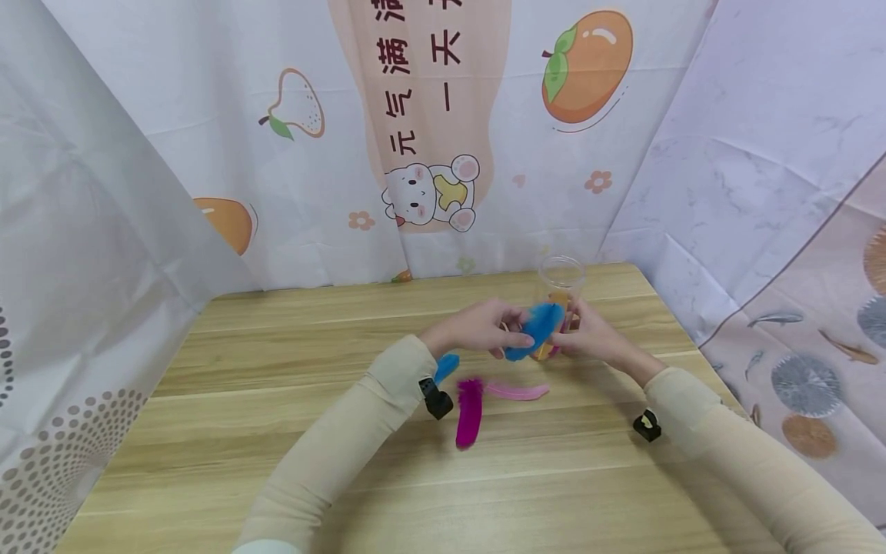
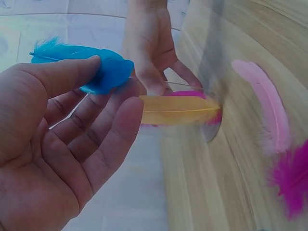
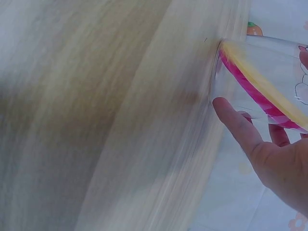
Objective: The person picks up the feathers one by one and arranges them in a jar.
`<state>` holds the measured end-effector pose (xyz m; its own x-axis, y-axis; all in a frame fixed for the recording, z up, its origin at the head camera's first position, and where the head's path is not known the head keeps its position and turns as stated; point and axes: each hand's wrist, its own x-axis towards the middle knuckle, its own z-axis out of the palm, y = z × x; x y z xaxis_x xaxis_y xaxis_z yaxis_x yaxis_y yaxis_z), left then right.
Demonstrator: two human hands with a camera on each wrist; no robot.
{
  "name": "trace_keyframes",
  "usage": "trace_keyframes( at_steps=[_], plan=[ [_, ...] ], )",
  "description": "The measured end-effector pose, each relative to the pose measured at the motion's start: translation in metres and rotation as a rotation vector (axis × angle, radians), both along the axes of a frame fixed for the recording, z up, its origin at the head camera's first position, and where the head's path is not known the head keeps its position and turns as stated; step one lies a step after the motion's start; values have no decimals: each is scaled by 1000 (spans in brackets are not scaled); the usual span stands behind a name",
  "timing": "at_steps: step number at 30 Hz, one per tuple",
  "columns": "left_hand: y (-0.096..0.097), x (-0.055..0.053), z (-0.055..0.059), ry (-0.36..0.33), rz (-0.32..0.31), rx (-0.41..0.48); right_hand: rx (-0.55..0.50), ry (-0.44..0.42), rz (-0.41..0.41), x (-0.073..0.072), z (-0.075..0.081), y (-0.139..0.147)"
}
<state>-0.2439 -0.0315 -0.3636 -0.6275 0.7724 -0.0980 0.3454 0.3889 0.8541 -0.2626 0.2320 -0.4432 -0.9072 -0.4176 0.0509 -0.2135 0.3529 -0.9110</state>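
Observation:
My left hand (image 1: 479, 326) pinches a bright blue feather (image 2: 111, 72) between thumb and fingers, in front of a clear cup (image 1: 562, 274) at the back right of the table. Around the cup's side my right hand (image 1: 594, 338) curls its fingers and thumb, gripping it upright. Inside stand a yellow-orange feather (image 2: 175, 110) and a magenta feather (image 3: 250, 90), leaning against the wall. The blue feather overlaps the cup in the head view. In the left wrist view the feather's fluffy end points away from the cup.
A pink feather (image 1: 519, 392) and another magenta feather (image 1: 470, 415) lie on the wooden table (image 1: 242, 415) in front of the hands. A second blue feather (image 1: 447, 367) lies by the left wrist, partly hidden by it. Printed curtains (image 1: 304, 192) hang behind and beside the table.

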Motion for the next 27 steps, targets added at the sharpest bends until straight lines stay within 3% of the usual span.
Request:
trace_keyframes(
  at_steps=[27],
  plan=[
    [8,-6,23,59,22,130,-4,10,15,1,-3,2]
  ],
)
